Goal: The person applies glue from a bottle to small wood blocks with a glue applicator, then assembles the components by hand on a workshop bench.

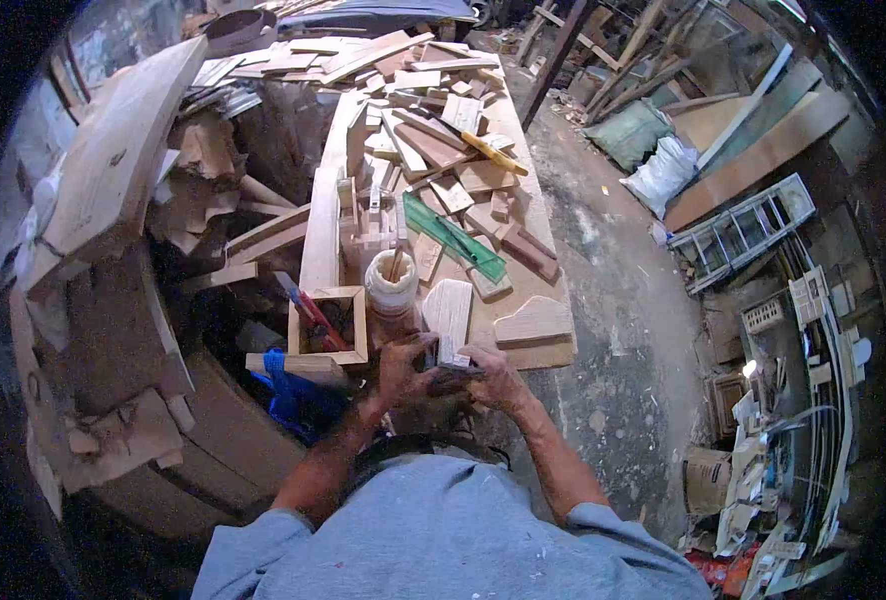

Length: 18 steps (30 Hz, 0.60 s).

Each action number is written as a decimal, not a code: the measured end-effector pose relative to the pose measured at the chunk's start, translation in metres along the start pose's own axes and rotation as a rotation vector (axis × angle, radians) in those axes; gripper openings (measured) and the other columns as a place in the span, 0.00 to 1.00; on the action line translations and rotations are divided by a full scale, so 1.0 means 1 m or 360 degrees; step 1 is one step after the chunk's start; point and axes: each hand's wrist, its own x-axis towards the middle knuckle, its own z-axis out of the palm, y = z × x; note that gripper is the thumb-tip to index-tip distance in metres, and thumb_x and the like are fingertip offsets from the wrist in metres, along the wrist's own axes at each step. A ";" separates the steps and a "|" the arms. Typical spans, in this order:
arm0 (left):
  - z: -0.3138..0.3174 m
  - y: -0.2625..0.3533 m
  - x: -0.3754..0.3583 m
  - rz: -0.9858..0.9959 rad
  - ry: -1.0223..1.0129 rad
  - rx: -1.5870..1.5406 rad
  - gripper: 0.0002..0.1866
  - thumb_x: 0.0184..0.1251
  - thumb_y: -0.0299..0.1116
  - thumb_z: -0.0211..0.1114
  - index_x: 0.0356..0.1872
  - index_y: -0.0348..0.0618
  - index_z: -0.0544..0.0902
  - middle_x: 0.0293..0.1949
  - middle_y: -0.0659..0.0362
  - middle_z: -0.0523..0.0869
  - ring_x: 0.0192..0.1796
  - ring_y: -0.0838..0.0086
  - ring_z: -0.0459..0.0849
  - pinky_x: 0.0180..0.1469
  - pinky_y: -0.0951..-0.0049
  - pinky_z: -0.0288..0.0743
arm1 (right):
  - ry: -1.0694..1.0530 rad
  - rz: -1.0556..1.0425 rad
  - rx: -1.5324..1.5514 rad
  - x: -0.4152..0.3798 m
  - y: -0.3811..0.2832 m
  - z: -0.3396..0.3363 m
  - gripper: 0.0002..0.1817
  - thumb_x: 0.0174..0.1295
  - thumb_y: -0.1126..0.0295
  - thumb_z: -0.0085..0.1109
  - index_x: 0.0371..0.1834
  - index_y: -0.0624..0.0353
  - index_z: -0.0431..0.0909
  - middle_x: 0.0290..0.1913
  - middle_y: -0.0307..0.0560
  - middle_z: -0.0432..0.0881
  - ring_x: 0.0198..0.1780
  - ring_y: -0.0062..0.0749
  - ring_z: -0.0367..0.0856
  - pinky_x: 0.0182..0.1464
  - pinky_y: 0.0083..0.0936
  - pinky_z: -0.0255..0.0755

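At the near end of the workbench, my left hand (404, 368) and my right hand (498, 380) come together around a pale wooden piece (449, 312). It points away from me, with an angled far end. The fingers of both hands are closed at its near end. Between them is something dark that I cannot make out. A similar cut wooden piece (534, 320) lies flat on the bench to the right. Just beyond my left hand stands a white jar (391, 284) with a stick-like handle in it.
A wooden box frame (360, 326) with a red-handled tool stands left of the jar. Wood offcuts (433, 150), a yellow-handled tool (493, 152) and a green translucent strip (453, 240) cover the workbench (553, 356). A ladder (743, 232) lies on the right.
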 end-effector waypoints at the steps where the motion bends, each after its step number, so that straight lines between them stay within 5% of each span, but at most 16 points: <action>1: 0.000 -0.001 0.001 0.0023 -0.0005 0.0006 0.33 0.50 0.32 0.80 0.61 0.42 0.83 0.52 0.45 0.89 0.54 0.50 0.89 0.58 0.58 0.82 | 0.0036 -0.0067 -0.0002 0.000 0.002 0.001 0.25 0.49 0.78 0.69 0.54 0.63 0.79 0.47 0.58 0.85 0.52 0.56 0.84 0.54 0.42 0.79; 8: 0.010 -0.029 -0.003 0.0135 -0.0045 -0.0077 0.35 0.51 0.36 0.82 0.64 0.45 0.81 0.52 0.47 0.89 0.54 0.50 0.89 0.58 0.56 0.82 | 0.0102 -0.0022 0.0091 -0.007 -0.013 -0.017 0.24 0.54 0.76 0.72 0.56 0.63 0.79 0.50 0.55 0.84 0.51 0.49 0.85 0.54 0.37 0.79; 15: -0.007 -0.002 0.003 0.0068 -0.0077 -0.0031 0.38 0.48 0.39 0.85 0.65 0.46 0.81 0.57 0.48 0.88 0.58 0.55 0.88 0.61 0.58 0.80 | 0.0157 0.0397 -0.0004 -0.020 0.005 -0.052 0.21 0.57 0.75 0.70 0.55 0.63 0.81 0.50 0.52 0.85 0.47 0.41 0.86 0.49 0.32 0.82; 18: -0.009 0.000 0.003 -0.0040 -0.0121 -0.0058 0.37 0.49 0.38 0.85 0.64 0.44 0.82 0.57 0.48 0.89 0.59 0.55 0.88 0.62 0.59 0.80 | 0.0189 0.0157 0.0059 -0.023 0.016 -0.025 0.17 0.58 0.75 0.71 0.52 0.63 0.83 0.48 0.52 0.85 0.46 0.42 0.87 0.47 0.34 0.82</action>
